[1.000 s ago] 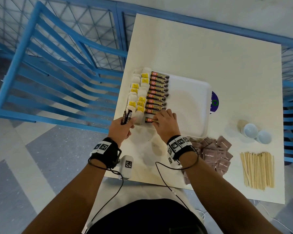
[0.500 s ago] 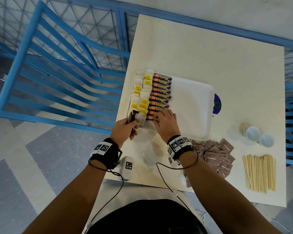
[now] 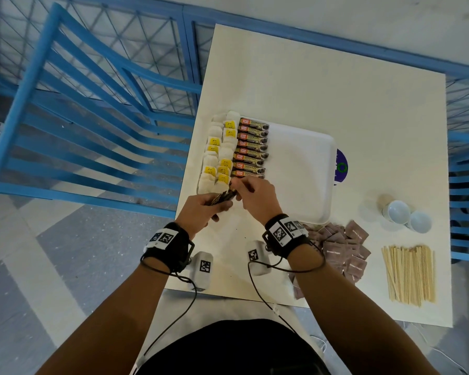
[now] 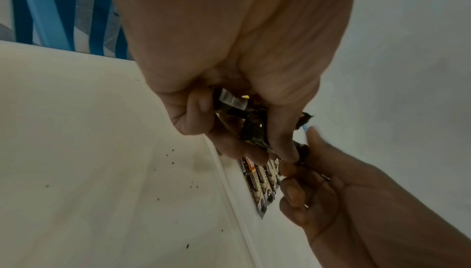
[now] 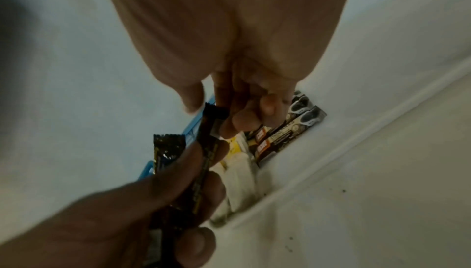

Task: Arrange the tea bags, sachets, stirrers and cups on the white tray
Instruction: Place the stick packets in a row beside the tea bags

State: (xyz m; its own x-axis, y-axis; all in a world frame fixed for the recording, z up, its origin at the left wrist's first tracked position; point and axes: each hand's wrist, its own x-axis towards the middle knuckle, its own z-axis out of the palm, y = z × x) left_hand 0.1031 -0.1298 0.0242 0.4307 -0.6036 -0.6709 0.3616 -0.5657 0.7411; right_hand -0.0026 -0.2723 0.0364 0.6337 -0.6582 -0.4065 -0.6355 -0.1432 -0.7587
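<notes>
The white tray (image 3: 303, 171) carries a column of yellow-tagged tea bags (image 3: 217, 155) along its left edge. Beside them lies a neat row of dark coffee sachets (image 3: 251, 147). My left hand (image 3: 218, 205) hovers at the tray's near left corner and grips a small bundle of the same dark sachets (image 3: 224, 196). My right hand (image 3: 240, 189) meets it there and pinches the top end of one sachet (image 5: 211, 119) in that bundle. In the left wrist view the bundle (image 4: 244, 119) sits between curled fingers, with the right hand (image 4: 331, 191) close below.
A heap of brown sugar sachets (image 3: 341, 250) lies just right of my right wrist. Wooden stirrers (image 3: 409, 274) lie near the table's right front. Two white cups (image 3: 395, 211) stand behind them. A purple disc (image 3: 341, 166) peeks from under the tray. A blue chair (image 3: 79, 117) stands left.
My right hand has come off the sachet row on the tray and moved to the left hand's bundle, pinching one sachet. The left hand has drifted right, towards the tray corner.
</notes>
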